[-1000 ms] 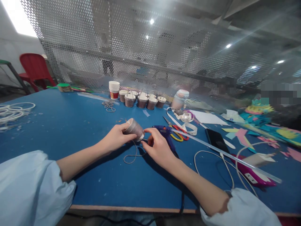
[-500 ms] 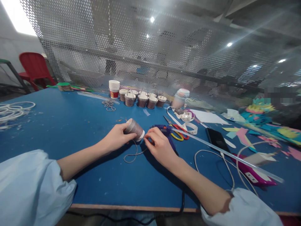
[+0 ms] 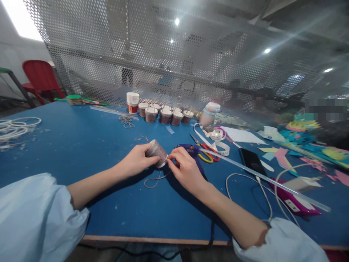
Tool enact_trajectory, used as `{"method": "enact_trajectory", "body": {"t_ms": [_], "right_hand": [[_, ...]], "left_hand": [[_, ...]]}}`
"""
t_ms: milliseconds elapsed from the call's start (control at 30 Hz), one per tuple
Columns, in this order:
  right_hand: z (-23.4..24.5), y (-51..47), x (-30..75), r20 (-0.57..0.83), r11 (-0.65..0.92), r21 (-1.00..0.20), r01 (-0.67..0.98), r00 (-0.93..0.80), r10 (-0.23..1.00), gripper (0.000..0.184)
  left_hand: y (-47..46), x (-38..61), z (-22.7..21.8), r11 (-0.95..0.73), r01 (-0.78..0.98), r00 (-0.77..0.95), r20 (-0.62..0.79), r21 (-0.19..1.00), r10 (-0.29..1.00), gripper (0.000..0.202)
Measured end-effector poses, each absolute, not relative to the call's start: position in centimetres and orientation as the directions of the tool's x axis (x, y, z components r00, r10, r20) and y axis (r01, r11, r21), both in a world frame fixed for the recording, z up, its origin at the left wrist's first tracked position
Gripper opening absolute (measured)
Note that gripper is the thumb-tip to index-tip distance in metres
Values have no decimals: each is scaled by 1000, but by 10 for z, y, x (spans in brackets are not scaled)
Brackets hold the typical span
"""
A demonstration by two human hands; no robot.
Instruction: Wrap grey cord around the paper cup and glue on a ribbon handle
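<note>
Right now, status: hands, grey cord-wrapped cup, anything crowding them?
Left hand gripping grey cord-wrapped cup, tilted. Right hand: fingertips at cup's white end. Dark-blue glue gun close behind that hand, partly hidden.

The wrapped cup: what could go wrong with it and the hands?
The left hand grips the wrapped cup, so squeezing hard might dent it. The loose string loops on the table and could tangle. The glue gun lies close by the right hand; if it's hot, which I can't tell, a touch might burn.
</note>
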State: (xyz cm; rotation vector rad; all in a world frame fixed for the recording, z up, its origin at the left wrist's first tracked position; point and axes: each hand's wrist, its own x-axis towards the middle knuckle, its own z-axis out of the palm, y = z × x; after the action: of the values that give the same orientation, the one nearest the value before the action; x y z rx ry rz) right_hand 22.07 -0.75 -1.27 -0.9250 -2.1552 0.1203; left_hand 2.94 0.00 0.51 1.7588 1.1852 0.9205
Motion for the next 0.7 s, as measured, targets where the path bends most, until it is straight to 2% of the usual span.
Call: {"method": "enact_trajectory", "body": {"t_ms": [167,533,700], "right_hand": [[-13,-7,221,625,737,-345,581,-443,643,15],[-13,-7,219,618,697,-413,586,-382,687,13],[-11,-6,220,623,701,-413,581,-381,683,11]], "left_hand": [[0,30,6,-239,355,299,133,904,945,16],[1,29,5,-279,298,348,168,913,922,17],[1,29,3,-312,337,333,198,888,922,18]]}}
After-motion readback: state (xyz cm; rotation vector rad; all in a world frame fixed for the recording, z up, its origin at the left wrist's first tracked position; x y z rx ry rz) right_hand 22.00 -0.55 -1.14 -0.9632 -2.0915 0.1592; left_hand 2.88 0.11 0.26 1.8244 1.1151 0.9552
